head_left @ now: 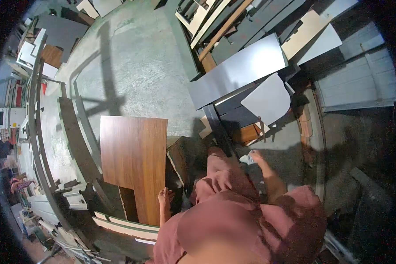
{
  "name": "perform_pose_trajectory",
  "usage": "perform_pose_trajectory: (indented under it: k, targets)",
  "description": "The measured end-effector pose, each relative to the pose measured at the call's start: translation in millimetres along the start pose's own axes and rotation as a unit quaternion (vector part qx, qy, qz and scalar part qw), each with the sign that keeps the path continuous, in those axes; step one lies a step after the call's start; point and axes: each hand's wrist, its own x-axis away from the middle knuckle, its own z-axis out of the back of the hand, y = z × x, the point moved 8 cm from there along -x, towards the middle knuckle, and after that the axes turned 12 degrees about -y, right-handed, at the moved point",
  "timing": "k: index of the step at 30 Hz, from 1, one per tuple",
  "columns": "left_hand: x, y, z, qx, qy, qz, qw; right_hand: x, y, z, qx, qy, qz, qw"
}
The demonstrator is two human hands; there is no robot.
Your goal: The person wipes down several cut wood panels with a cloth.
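Observation:
A large brown wood-grain board (134, 152) with a rectangular notch at its lower left stands to the left of my body. My left hand (165, 196) grips this board at its lower right edge, fingers closed on it. On the right, my right hand (256, 155) is held out beside my leg, with a small whitish thing (246, 159) at its fingers; what that is, I cannot make out. A dark bar (218, 127) runs just beyond the right hand, near a light grey board with a rounded corner (269, 100).
A long grey panel (240, 70) lies at the upper right among stacked boards. Curved metal rails (36, 119) run down the left side. Pale strips (125, 226) lie below the brown board. Corrugated sheets (361, 81) are at the far right.

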Motion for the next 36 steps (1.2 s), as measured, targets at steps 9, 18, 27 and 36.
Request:
perform_pose_trajectory:
  k: [9, 18, 27, 36]
  targets:
    - [-31, 15, -68, -0.009, -0.047, 0.065, 0.997, -82, -37, 42, -0.041, -0.014, 0.057, 0.997]
    - [-36, -19, -72, 0.01, -0.049, 0.104, 0.993, -151, -119, 226, 0.357, 0.22, 0.013, 0.907]
    - [-44, -47, -59, -0.048, -0.013, 0.187, 0.981, -277, -161, 301, 0.661, 0.226, -0.068, 0.713]
    - [-58, -2, -99, 0.008, -0.032, 0.148, 0.988, -269, -150, 283, 0.703, 0.105, -0.133, 0.69]
